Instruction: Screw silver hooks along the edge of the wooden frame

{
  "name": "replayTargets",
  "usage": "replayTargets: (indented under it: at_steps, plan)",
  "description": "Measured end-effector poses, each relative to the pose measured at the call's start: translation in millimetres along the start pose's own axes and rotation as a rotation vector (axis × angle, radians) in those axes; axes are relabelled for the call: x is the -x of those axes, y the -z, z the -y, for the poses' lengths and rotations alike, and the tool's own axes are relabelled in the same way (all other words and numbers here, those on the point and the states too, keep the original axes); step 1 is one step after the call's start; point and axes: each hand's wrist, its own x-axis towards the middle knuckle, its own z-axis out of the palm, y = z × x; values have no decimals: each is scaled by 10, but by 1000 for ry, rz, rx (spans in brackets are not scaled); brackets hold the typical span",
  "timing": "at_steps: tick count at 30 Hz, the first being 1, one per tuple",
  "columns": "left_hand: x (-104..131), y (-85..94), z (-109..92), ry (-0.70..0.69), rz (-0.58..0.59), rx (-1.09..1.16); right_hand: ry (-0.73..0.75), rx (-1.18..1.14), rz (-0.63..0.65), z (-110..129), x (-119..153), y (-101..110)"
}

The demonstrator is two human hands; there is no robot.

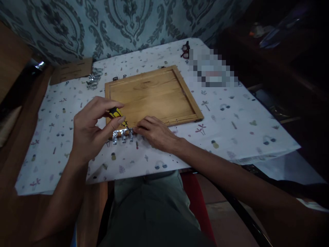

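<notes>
My left hand (96,125) pinches a short yellow-and-black screwdriver (118,116) between thumb and fingers. The screwdriver slants down to the right, its tip at the rightmost of three silver metal hooks (123,137). These hooks sit side by side along the near left edge of a framed wooden panel (151,94), which lies flat. Close to the screwdriver tip, my right hand (154,132) rests on the panel's near edge with its fingers bent together. Its fingertips are at the rightmost hook; whether they pinch a small part is hidden.
Several more silver metal hooks (94,78) lie at the back left, beside a flat piece of cardboard (72,71). Dark-framed glasses (185,50) rest at the far edge, near a blurred-out item (214,68). A printed white cloth (226,137) covers the table. Behind it hangs patterned fabric (128,20).
</notes>
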Motion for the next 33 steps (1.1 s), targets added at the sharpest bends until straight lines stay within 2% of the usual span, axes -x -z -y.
replayTargets:
  at_steps: [8, 12, 25, 30, 33]
  plan:
    - [31, 20, -17, -12, -90, -127, -15, 7, 3, 8, 0, 10]
    - [29, 62, -3, 19, -52, -115, -17, 1, 5, 6, -1, 7]
    - [-80, 148, 80, -41, 71, -19, -10, -9, 4, 5, 5, -1]
    - [-52, 139, 75, -52, 67, -13, -6, 2, -4, -2, 0, -8]
    - [-16, 105, 64, -67, -8, 0, -6, 8, -9, -1, -1, -5]
